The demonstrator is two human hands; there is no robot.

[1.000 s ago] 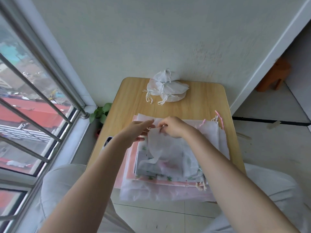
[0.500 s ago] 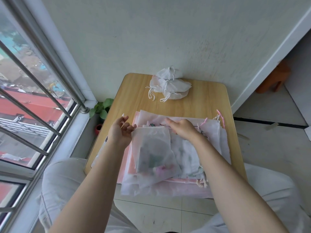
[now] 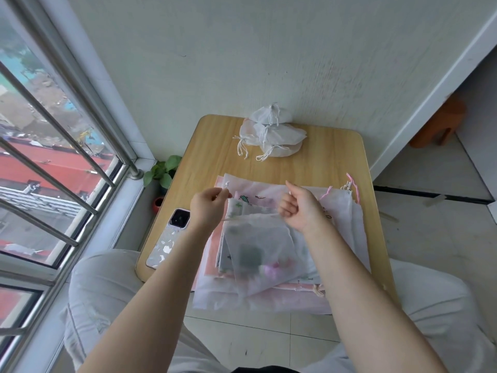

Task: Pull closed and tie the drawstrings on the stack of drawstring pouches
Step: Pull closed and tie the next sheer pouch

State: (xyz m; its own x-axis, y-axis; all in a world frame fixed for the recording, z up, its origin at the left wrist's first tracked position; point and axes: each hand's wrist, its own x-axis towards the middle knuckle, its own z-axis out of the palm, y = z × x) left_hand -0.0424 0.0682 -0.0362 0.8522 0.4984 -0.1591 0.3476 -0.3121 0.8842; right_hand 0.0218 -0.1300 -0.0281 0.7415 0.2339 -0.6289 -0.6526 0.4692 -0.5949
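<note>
A sheer white pouch [image 3: 262, 251] hangs over the stack of flat pouches [image 3: 341, 238] on the near half of the small wooden table [image 3: 330, 162]. My left hand [image 3: 208, 205] pinches the pouch's white drawstring at its left end, the knotted tip sticking up above my fingers. My right hand [image 3: 301, 208] is closed on the drawstring at the pouch's right top corner. The pouch's mouth stretches between both hands. A pile of tied white pouches [image 3: 271, 133] rests at the table's far edge against the wall.
A phone [image 3: 169, 235] in a patterned case lies at the table's left edge beside my left wrist. A small green plant [image 3: 164, 170] in a red pot stands on the floor by the window bars. An orange stool [image 3: 441, 122] sits at the far right.
My hands have drawn apart along the drawstring and lifted the pouch's top edge. My left hand moved off the phone, which now shows. The view shifted slightly downward.
</note>
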